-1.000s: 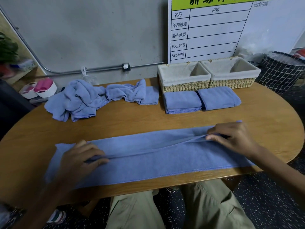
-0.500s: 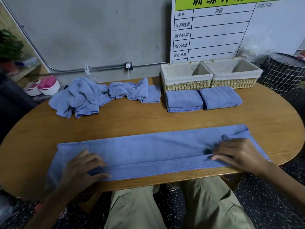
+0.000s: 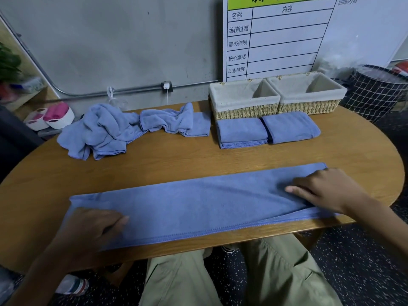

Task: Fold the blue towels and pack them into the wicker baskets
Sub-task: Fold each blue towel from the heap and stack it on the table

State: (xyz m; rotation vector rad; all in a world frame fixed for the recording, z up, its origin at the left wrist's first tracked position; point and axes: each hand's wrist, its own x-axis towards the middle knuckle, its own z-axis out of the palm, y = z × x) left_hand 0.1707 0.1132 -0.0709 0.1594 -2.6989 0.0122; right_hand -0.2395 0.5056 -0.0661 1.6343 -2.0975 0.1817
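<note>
Now both my hands lay flat on long folded towel (image 3: 198, 202) at near table (image 3: 176, 160) edge: left hand (image 3: 88, 226) pressed left end, right hand (image 3: 326, 191) pressed right end, fingers straight, gripping nothing.

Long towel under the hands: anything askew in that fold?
Yes. On the long towel, the top layer runs skewed: near the right hand a strip of lower layer shows along the near edge, tapering away toward the left hand.

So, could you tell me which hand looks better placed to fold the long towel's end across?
Probably the right hand: it rests flat at the long towel's end, nearer the baskets.
</note>
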